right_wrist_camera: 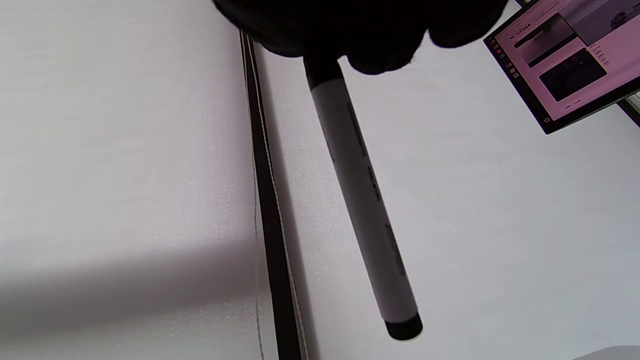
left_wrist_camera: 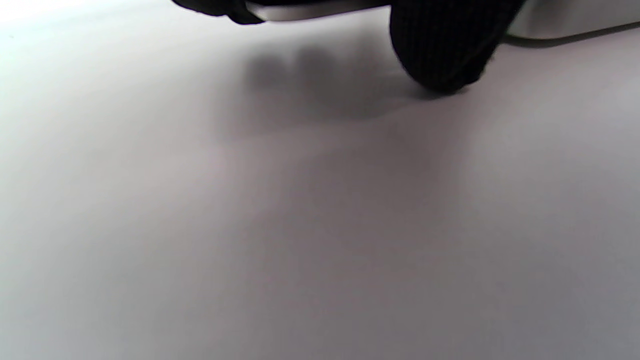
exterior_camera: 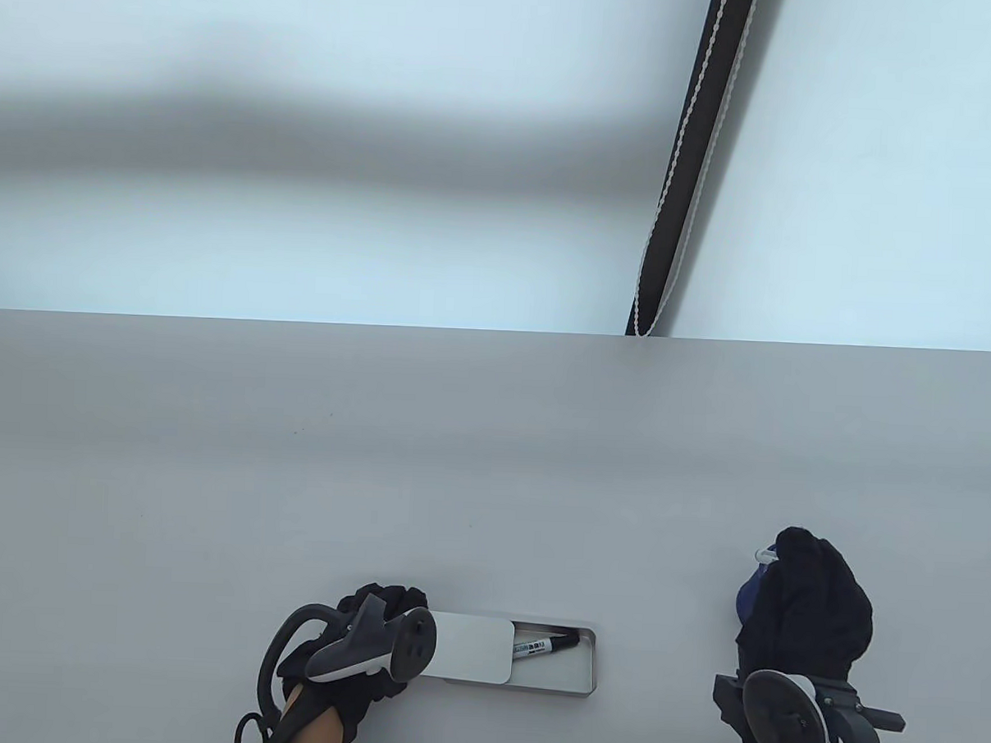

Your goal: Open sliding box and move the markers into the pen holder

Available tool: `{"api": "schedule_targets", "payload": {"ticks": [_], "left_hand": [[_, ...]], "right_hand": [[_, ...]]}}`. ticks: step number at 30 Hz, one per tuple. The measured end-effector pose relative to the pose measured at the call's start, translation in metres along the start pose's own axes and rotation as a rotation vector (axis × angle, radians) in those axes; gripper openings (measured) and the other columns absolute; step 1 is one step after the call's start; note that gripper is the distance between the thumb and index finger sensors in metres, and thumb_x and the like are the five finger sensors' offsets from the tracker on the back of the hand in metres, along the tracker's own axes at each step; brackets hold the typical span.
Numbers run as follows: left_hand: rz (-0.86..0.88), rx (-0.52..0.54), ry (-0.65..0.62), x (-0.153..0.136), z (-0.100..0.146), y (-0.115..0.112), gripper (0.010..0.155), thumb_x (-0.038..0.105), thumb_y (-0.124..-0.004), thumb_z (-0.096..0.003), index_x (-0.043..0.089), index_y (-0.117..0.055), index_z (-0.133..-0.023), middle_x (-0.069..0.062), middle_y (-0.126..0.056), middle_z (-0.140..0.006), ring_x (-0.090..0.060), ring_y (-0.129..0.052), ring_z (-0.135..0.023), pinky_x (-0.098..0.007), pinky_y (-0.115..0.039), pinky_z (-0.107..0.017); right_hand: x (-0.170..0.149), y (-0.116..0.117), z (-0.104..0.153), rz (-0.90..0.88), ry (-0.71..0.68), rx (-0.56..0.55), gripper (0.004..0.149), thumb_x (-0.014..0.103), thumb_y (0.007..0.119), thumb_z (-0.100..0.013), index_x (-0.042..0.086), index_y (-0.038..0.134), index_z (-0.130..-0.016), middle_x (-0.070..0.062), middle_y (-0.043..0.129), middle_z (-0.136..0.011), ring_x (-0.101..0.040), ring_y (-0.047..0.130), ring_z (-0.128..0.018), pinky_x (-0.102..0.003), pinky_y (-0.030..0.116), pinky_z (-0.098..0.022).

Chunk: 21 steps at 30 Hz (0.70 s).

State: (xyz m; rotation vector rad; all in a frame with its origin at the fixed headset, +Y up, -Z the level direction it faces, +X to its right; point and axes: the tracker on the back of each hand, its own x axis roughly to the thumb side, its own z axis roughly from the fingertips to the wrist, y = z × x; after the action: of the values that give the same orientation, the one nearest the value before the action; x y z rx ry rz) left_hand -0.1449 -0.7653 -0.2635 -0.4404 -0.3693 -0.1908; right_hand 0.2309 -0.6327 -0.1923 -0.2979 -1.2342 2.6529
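Observation:
The grey sliding box (exterior_camera: 568,685) lies near the table's front edge. Its lid (exterior_camera: 471,649) is slid to the left, and the right part stands open. One marker (exterior_camera: 543,644) with a black cap lies inside. My left hand (exterior_camera: 374,616) holds the box's left end, its thumb (left_wrist_camera: 440,50) down on the table beside the box wall (left_wrist_camera: 575,22). My right hand (exterior_camera: 806,598) grips a white-barrelled marker (right_wrist_camera: 360,195) with black ends. Under that hand is a dark blue thing (exterior_camera: 748,600), seemingly the pen holder, mostly hidden.
Bare grey tabletop (exterior_camera: 458,485) stretches from the box to the far edge. Behind the table a black strip with a white bead chain (exterior_camera: 694,158) hangs against a pale wall. A lit screen (right_wrist_camera: 565,60) shows in the right wrist view.

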Motion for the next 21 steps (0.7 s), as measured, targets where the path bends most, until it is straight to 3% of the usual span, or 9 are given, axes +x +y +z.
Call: {"api": "schedule_targets", "payload": {"ticks": [7, 21], "left_hand": [[0.004, 0.0, -0.001, 0.0, 0.0, 0.0, 0.077, 0.059, -0.068, -0.0462, 0.031, -0.029, -0.107, 0.003, -0.039, -0.116, -0.025, -0.051, -0.11, -0.039, -0.055, -0.084], [0.0, 0.0, 0.001, 0.0, 0.0, 0.0, 0.077, 0.059, -0.068, -0.0464, 0.031, -0.029, -0.107, 0.003, -0.038, -0.116, -0.025, -0.051, -0.11, -0.039, -0.055, -0.084]], "right_hand": [[-0.019, 0.007, 0.0, 0.026, 0.091, 0.018, 0.038, 0.015, 0.067, -0.062, 0.009, 0.063, -0.1, -0.022, 0.062, -0.098, -0.04, 0.073, -0.083, -0.062, 0.058, -0.064], [-0.029, 0.044, 0.011, 0.05, 0.133, 0.201, 0.038, 0.012, 0.067, -0.061, 0.012, 0.064, -0.099, -0.02, 0.062, -0.099, -0.039, 0.074, -0.085, -0.06, 0.059, -0.066]]}}
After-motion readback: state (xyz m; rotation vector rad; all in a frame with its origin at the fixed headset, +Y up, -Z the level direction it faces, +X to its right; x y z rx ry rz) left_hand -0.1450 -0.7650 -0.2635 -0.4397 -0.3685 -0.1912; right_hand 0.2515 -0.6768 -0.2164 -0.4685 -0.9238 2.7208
